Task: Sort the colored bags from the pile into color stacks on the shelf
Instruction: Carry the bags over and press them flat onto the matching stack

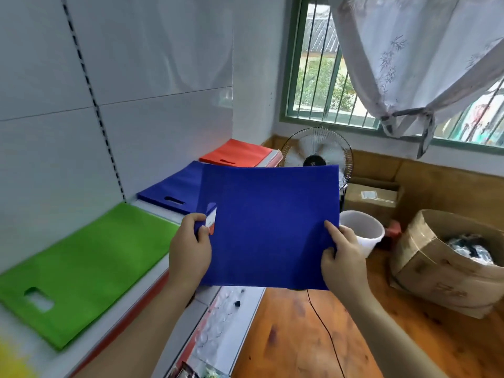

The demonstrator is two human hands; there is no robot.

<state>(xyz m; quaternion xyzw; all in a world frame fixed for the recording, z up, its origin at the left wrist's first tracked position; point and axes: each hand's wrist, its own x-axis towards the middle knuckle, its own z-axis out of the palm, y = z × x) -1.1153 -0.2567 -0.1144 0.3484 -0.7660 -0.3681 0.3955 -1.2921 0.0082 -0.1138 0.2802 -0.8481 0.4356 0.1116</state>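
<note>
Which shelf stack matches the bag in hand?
The blue stack, between the green stack and the red stack; same colour as the held blue bag.

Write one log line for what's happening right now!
left hand grips blue bag | right hand grips it | blue stack on shelf

White shelf along the left wall, red front edge. On it, near to far: yellow patch at bottom corner (blurred), green bag, blue bag, red bag, each lying flat. Wood floor: white bucket, two cardboard boxes, fan.
</note>
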